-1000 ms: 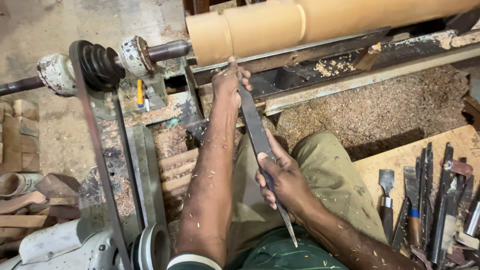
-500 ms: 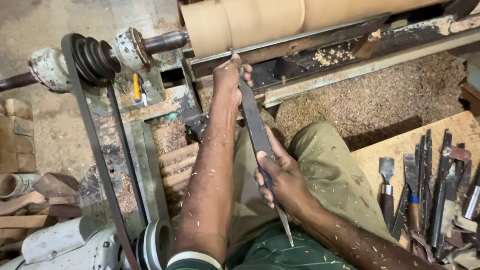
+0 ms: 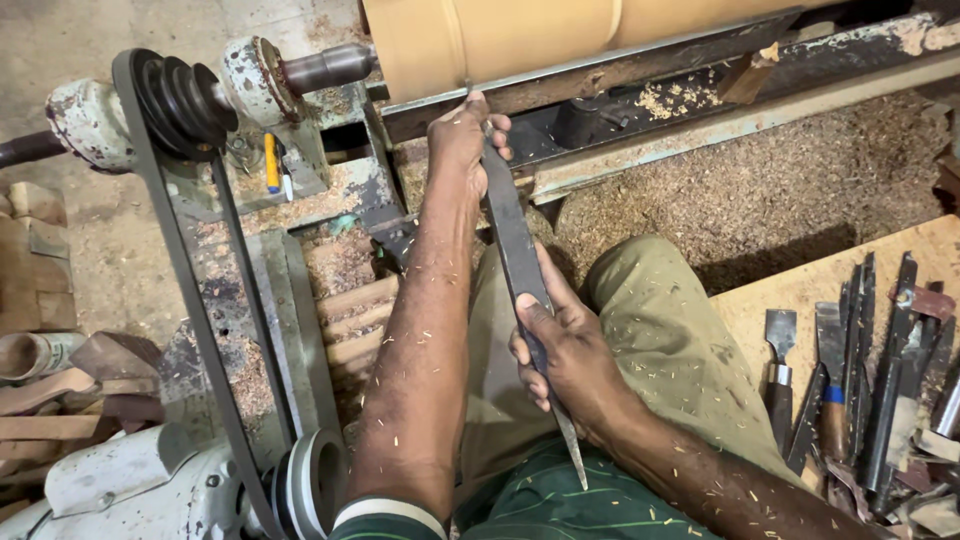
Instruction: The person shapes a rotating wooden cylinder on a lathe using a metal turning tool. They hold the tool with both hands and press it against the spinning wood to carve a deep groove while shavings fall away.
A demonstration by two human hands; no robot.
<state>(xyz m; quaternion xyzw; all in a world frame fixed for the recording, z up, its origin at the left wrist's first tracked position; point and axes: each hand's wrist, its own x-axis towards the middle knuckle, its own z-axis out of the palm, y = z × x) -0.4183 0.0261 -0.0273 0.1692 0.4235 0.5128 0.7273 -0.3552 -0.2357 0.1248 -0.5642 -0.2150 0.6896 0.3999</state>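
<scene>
Gripping a long flat steel chisel point(image 3: 515, 250), both hands work at a wood lathe. Left hand point(image 3: 462, 140) sits up front on the tool rest point(image 3: 600, 75), fingers curled over the blade and pressing it down; tip is hidden under that hand, so contact w/ the tan wooden cylinder point(image 3: 500, 40) can't be told. Right hand point(image 3: 565, 355) is back by the lap, fingers wrapped tight round the blade's rear, thumb along its top; the pointed tang pokes out below the palm.

Room: blade runs between forearm and knee, little slack either side. Sawdust bed point(image 3: 740, 190) lies to the right of the rest. Drive belt point(image 3: 190, 290) and stepped pulley point(image 3: 185, 95) crowd the left side. Spare chisels point(image 3: 860, 370) lie on a board at the right edge, partly cut off. Cylinder is cropped at the top; lower-left clutter is hard to make out.
</scene>
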